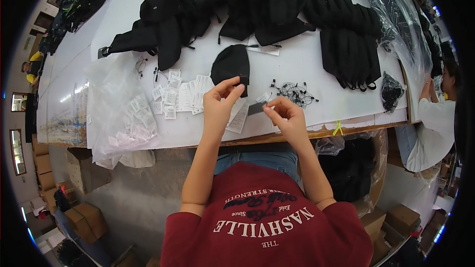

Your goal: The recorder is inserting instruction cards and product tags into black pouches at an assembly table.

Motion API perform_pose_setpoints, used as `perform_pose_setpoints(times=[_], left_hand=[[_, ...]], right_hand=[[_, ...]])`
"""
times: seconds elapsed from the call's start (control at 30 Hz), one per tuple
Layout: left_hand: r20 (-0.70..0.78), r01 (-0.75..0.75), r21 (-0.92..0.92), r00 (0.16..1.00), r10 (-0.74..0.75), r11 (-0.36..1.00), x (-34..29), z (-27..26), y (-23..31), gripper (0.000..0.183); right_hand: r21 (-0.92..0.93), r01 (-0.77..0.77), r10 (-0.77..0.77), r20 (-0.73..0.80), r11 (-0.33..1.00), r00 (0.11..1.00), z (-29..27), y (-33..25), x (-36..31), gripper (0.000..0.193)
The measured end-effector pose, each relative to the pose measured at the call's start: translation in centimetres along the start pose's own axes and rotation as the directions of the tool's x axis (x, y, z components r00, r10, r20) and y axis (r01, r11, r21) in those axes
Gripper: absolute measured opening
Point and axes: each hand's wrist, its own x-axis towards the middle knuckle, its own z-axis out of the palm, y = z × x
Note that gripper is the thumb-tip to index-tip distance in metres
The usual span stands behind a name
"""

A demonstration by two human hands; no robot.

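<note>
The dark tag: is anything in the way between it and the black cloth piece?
Nothing visible: the gap between the dark tag, held by the right hand, and the black cloth piece looks open. The left hand is at the piece's lower edge, and a white slip lies nearby.

The left forearm [199, 165] and right forearm [312, 160] reach toward the far side, angled inward. The left hand [219, 104], slightly farther, pinches with thumb and forefinger; the right hand [289, 119] pinches too, fingertips pointing left, well apart from it.
</note>
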Motion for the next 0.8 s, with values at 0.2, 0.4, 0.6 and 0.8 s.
perform_pose_setpoints(times=[0.2, 0.4, 0.6, 0.8], left_hand=[[0.227, 0.106, 0.016, 0.968, -0.107, 0.994, -3.0, -1.4, 0.4, 0.023], [0.179, -0.057, 0.248, 0.984, 0.012, 0.967, -3.8, -1.5, 0.5, 0.017], [0.237, -0.15, 0.349, 0.969, 0.067, 0.925, -4.1, -1.8, 0.8, 0.012], [0.235, -0.108, 0.334, 0.972, 0.028, 0.936, -4.4, -1.8, 1.1, 0.012]], right_hand=[[-0.208, 0.123, -0.135, -0.044, 0.97, 0.99, 1.5, -1.7, 0.6, 0.01], [-0.37, 0.245, -0.256, 0.019, 0.896, 0.966, 2.2, -1.8, -0.5, 0.01], [-0.538, 0.339, -0.348, 0.089, 0.772, 0.933, 2.3, -1.1, -1.0, 0.009], [-0.533, 0.382, -0.438, 0.024, 0.755, 0.899, 2.7, -0.4, -1.5, 0.011]])
